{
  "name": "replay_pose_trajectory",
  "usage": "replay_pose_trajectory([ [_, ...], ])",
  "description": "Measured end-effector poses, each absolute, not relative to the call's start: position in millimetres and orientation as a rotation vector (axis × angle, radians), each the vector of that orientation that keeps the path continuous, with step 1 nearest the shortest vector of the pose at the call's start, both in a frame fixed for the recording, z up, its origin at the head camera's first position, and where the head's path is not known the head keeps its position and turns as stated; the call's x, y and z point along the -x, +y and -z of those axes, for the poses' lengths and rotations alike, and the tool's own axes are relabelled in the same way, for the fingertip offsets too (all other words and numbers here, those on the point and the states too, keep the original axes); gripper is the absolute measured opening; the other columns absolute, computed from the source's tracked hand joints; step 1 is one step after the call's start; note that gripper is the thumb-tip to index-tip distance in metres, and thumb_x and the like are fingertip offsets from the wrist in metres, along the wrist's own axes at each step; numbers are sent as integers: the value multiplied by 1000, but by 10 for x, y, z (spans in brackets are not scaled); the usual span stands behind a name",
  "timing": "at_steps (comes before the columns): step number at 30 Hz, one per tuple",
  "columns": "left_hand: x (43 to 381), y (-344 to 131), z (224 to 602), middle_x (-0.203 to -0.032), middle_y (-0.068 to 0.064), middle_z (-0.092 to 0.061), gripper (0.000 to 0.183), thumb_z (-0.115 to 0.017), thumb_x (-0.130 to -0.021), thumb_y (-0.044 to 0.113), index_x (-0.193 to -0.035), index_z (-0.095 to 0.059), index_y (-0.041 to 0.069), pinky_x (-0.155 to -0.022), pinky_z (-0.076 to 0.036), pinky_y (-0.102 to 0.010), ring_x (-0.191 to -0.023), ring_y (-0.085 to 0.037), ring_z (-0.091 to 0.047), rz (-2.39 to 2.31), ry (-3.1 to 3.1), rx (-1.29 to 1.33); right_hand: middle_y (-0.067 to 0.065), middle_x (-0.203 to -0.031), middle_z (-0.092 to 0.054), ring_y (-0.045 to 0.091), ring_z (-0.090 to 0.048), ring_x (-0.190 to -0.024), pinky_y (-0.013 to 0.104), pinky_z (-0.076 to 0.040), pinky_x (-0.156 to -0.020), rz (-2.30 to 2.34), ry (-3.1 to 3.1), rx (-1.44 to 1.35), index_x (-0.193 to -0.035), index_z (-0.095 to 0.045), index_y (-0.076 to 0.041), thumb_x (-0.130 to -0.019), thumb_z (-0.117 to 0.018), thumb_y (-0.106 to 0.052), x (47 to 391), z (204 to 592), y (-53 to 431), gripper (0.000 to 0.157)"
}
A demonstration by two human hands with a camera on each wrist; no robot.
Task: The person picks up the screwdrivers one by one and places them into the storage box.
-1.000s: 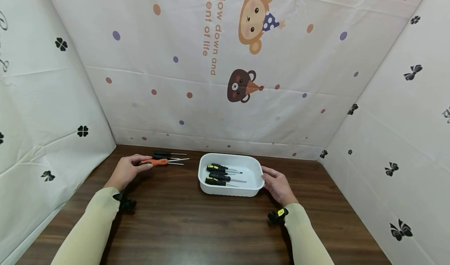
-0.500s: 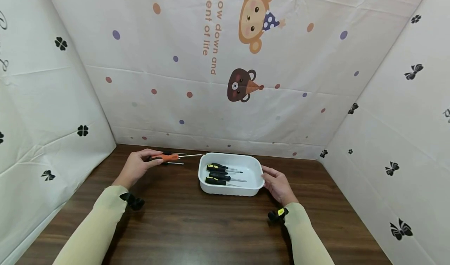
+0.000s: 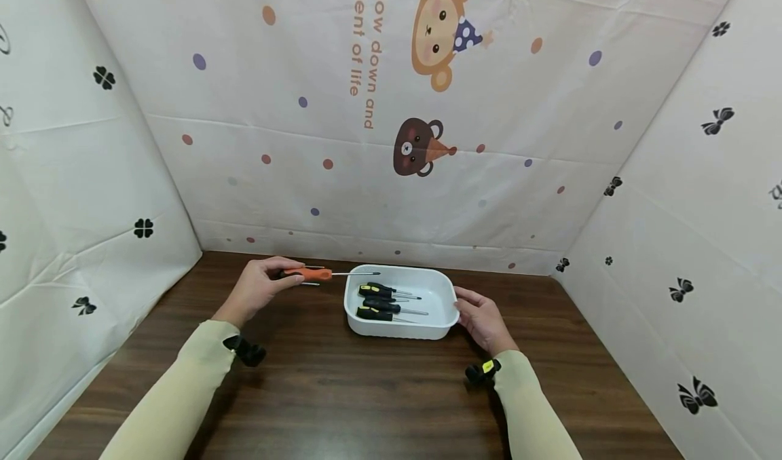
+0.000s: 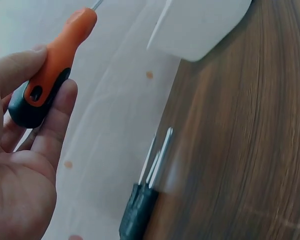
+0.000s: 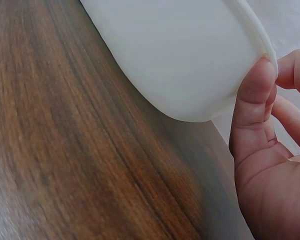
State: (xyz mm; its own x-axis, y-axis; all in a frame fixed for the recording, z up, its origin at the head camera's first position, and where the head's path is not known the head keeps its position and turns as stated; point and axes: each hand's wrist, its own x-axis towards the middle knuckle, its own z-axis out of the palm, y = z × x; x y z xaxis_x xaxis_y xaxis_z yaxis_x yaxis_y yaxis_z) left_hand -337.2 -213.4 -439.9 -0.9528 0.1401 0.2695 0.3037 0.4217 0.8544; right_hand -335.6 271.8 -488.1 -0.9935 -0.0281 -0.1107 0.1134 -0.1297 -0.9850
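Note:
My left hand (image 3: 258,289) grips the orange and black handle of a screwdriver (image 3: 318,274) between thumb and fingers. The metal shaft points right, its tip over the left rim of a white plastic box (image 3: 400,330). Inside the box lie several black screwdrivers (image 3: 381,306) with yellow marks, shafts pointing right. At the box's right end my right hand (image 3: 487,324) holds the rim; the right wrist view shows the thumb (image 5: 255,82) against the wall and the index finger at the rim. More black-handled screwdrivers (image 4: 139,212) lie on the table below the left hand, partly hidden by it in the head view.
The brown wood-grain table (image 3: 342,399) runs up to a printed white cloth wall (image 3: 366,229) just behind the box. Similar cloth walls stand at the left (image 3: 73,277) and right (image 3: 647,243).
My left hand has lifted the orange screwdriver from beside the black ones and carried it right, bringing its tip over the box. The right hand and the box have stayed in place.

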Motion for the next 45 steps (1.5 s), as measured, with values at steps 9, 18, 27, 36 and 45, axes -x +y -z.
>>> replay_pose_trajectory([
  [9,3313,-1884,4354,-117,-4,-74,36,-87,-82,38,-113,-80,21,-70,-52,-26,-96,-21,-61,1617,-2497,452,8,-119,-75,10,-68,-77,23,-59,-71,2262,2036,-109,-147,-51,4,-99,-60,-1,3363,4879,2723,49],
  [18,3328,-1661,4430,-118,-1,-74,38,-87,-80,44,-109,-82,21,-90,-53,-35,-114,-24,-62,1669,-2508,509,11,-125,-72,10,-68,-78,22,-59,-71,2242,2039,-110,-148,-49,3,-100,-60,-1,3367,4883,2723,49],
  [27,3341,-1425,4503,-113,1,-75,34,-87,-82,37,-109,-82,18,-83,-56,-31,-106,-20,-63,1699,-2503,588,15,-131,-69,12,-71,-85,24,-60,-73,2257,2042,-97,-148,-49,4,-100,-60,-1,3363,4873,2714,49],
  [36,3342,-1229,4549,-113,2,-75,35,-86,-83,35,-112,-81,16,-80,-54,-30,-104,-20,-61,1692,-2521,631,12,-131,-70,12,-72,-86,24,-61,-76,2243,2047,-94,-148,-49,3,-101,-60,-2,3359,4888,2722,49],
  [45,3342,-1031,4574,-113,-2,-75,34,-87,-83,27,-112,-81,10,-79,-52,-27,-100,-17,-63,1681,-2500,695,8,-125,-73,10,-71,-84,23,-60,-74,2273,2020,-98,-149,-48,3,-100,-62,-2,3357,4890,2715,51],
])
